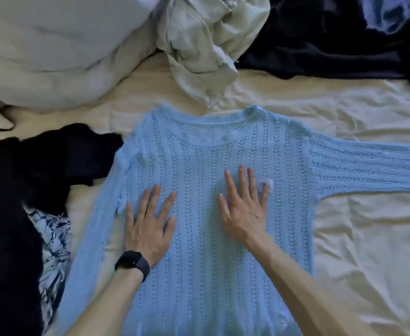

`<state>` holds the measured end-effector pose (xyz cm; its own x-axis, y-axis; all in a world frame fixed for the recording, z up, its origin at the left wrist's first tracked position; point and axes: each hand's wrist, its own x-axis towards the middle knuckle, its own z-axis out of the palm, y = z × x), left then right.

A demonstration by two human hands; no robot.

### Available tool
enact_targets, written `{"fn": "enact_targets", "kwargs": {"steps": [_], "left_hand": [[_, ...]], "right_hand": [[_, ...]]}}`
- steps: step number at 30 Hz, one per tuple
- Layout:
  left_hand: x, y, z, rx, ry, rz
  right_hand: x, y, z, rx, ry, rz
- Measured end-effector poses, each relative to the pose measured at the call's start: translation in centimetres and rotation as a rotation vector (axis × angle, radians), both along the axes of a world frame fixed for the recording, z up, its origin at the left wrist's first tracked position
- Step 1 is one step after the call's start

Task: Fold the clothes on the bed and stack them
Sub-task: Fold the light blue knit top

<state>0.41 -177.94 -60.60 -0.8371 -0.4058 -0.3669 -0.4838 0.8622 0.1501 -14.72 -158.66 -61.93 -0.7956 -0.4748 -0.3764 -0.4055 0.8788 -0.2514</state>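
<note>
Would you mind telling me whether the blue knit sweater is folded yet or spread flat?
Spread flat, not folded: the blue knit sweater lies face up on the bed sheet, one sleeve stretched sideways, both hands pressing its front.

sweater (199, 166) flat on bed (356, 226), neck far, sleeve (369, 166) stretched right | left hand (148, 224) and right hand (242, 209) flat on its chest, side by side | heap of clothes (29, 170) left of sweater | pillow (53, 57) behind heap | crumpled garment (206, 44) behind neck | piled garments (332, 44) far right

Blue sweater (199, 263): hem past the bottom edge, one sleeve past the right edge.
Patterned cloth (53, 238): partly hidden under black garment (10, 214).
</note>
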Motion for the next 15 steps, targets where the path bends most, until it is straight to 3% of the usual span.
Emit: {"fn": "enact_targets", "kwargs": {"steps": [5,8,15], "left_hand": [[7.2,-8.3,1.9,-0.036,0.035,0.352],[10.9,-12.1,2.6,0.069,0.036,0.492],[16.4,-9.9,4.1,-0.007,-0.077,0.241]], "right_hand": [[7.1,-11.8,0.0,-0.126,-0.032,0.109],[9.2,-16.1,-0.2,-0.146,-0.035,0.129],[9.4,-17.4,-1.2,0.03,-0.109,0.141]]}}
